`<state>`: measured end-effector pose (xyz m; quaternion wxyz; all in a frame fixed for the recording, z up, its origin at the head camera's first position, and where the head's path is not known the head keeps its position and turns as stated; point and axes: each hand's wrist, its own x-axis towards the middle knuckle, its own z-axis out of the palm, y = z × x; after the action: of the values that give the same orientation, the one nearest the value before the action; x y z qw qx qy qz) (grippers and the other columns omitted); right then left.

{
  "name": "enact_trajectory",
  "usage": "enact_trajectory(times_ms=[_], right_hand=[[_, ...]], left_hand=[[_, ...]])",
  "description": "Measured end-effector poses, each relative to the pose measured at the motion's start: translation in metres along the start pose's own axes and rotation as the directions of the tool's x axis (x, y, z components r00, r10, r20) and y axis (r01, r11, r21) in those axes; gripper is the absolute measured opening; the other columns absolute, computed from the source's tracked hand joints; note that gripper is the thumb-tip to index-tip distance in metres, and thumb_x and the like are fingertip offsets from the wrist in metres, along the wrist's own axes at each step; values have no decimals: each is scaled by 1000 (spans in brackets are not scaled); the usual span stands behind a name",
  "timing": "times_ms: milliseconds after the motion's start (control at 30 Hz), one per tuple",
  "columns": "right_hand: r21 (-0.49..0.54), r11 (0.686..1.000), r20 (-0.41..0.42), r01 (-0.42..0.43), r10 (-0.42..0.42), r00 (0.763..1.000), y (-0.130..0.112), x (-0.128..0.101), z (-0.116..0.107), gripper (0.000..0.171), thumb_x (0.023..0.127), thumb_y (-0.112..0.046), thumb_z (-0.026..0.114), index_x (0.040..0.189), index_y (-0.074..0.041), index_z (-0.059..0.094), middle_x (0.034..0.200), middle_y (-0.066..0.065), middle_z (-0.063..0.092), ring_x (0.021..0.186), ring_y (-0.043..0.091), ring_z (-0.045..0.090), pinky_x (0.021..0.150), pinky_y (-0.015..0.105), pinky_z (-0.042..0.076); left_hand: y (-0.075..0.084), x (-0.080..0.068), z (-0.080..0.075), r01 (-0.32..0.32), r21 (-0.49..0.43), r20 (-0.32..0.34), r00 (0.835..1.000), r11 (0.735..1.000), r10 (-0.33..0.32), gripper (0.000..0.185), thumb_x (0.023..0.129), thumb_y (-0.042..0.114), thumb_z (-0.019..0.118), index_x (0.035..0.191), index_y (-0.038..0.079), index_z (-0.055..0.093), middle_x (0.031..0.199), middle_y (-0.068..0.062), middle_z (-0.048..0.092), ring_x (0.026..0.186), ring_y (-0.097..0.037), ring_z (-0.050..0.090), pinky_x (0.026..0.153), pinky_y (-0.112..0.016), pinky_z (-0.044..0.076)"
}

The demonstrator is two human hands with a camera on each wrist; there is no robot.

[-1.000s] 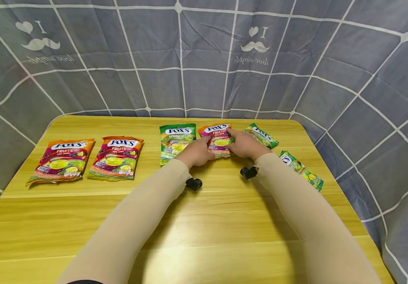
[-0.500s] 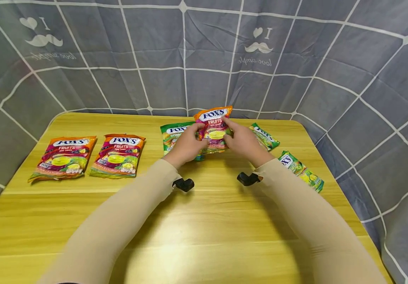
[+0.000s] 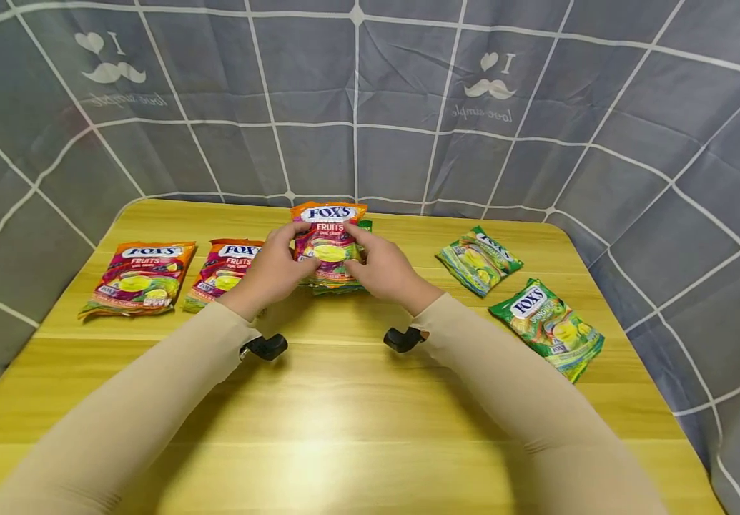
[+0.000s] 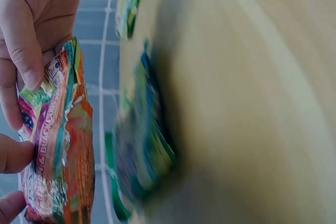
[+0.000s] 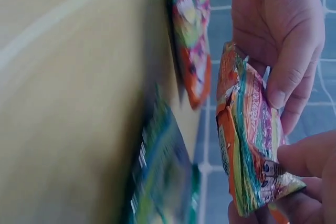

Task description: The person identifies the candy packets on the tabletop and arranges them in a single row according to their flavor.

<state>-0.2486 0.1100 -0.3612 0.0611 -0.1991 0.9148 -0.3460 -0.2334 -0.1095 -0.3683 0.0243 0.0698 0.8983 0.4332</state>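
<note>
Both hands hold an orange and magenta bag of Fox's Fruits candy, raised in front of me with its label towards me. My left hand pinches its left edge between thumb and fingers. On the right edge, my right hand grips it likewise. Behind and below it in the head view is a green candy bag, mostly covered. The left wrist view shows that green bag on the table, blurred, with a gap between it and the held bag.
Two more Fox's Fruits bags lie at the left, one nearer the edge and one partly behind my left hand. Two green bags, one farther back and one nearer, lie at the right. A grey checked cloth surrounds the wooden table.
Both hands have lifted the Fruits bag off the table and carried it left, from beside the middle green bag to over it. The view has turned slightly right.
</note>
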Motion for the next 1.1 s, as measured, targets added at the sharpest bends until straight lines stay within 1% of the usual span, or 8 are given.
enact_trajectory(times_ms=[167, 267, 367, 467, 533, 633, 733, 1100], right_hand=[[39, 999, 72, 24, -27, 997, 0, 17, 25, 63, 109, -18, 55, 167, -24, 32, 163, 3, 50, 129, 23, 63, 89, 37, 55], [30, 999, 125, 30, -33, 992, 5, 26, 35, 59, 111, -15, 48, 167, -21, 31, 168, 5, 43, 145, 25, 54, 113, 40, 50], [-4, 1000, 173, 31, -29, 984, 10, 32, 40, 57, 112, -14, 44, 168, -18, 30, 169, 6, 41, 152, 24, 46, 126, 40, 38], [-60, 998, 214, 28, -14, 977, 13, 34, 40, 58, 113, -15, 43, 169, -19, 27, 169, 6, 41, 153, 23, 44, 127, 41, 35], [-121, 992, 239, 36, -6, 971, 15, 34, 39, 60, 113, -15, 42, 170, -20, 23, 169, 6, 42, 152, 23, 46, 127, 41, 35], [-218, 975, 270, 48, 13, 963, 16, 34, 36, 62, 113, -17, 41, 171, -22, 19, 168, 8, 42, 150, 24, 48, 127, 43, 36], [-284, 957, 298, 58, 31, 954, 17, 33, 33, 62, 113, -19, 41, 171, -22, 18, 167, 11, 43, 150, 26, 48, 127, 43, 36], [-414, 910, 302, -38, 177, 937, 25, 24, 14, 81, 109, -40, 54, 172, -22, 6, 165, 11, 47, 145, 37, 47, 122, 48, 40]], left_hand=[[-19, -5, -9, 60, 38, 5, 998, 997, -60, 74, 98, 27, 69, 163, 11, 36, 164, -22, 35, 140, -41, 47, 118, -61, 42], [-27, -3, -10, 102, 42, 43, 994, 994, -104, 76, 99, 27, 69, 164, 11, 34, 165, -23, 34, 108, -47, 64, 92, -56, 59], [-33, 0, -9, 131, 86, 95, 986, 988, -139, 77, 100, 30, 69, 165, 11, 32, 166, -23, 33, 86, -44, 61, 73, -49, 60], [-35, 4, -9, 124, 145, 135, 980, 982, -144, 79, 100, 30, 68, 165, 8, 30, 165, -24, 34, 106, -42, 62, 91, -51, 58], [-35, 6, -8, 108, 195, 145, 980, 975, -137, 79, 100, 30, 69, 165, 6, 30, 165, -26, 35, 131, -42, 53, 110, -57, 49], [-32, 10, -6, 99, 239, 165, 976, 966, -140, 81, 99, 30, 69, 165, 5, 29, 166, -27, 33, 149, -46, 40, 123, -63, 34], [-28, 12, -1, 92, 285, 192, 970, 954, -151, 83, 99, 30, 70, 166, 5, 27, 167, -27, 30, 154, -47, 34, 126, -64, 27], [-21, 19, 17, 52, 397, 240, 958, 916, -159, 93, 96, 30, 74, 168, 6, 20, 167, -26, 33, 152, -44, 39, 125, -62, 32]])
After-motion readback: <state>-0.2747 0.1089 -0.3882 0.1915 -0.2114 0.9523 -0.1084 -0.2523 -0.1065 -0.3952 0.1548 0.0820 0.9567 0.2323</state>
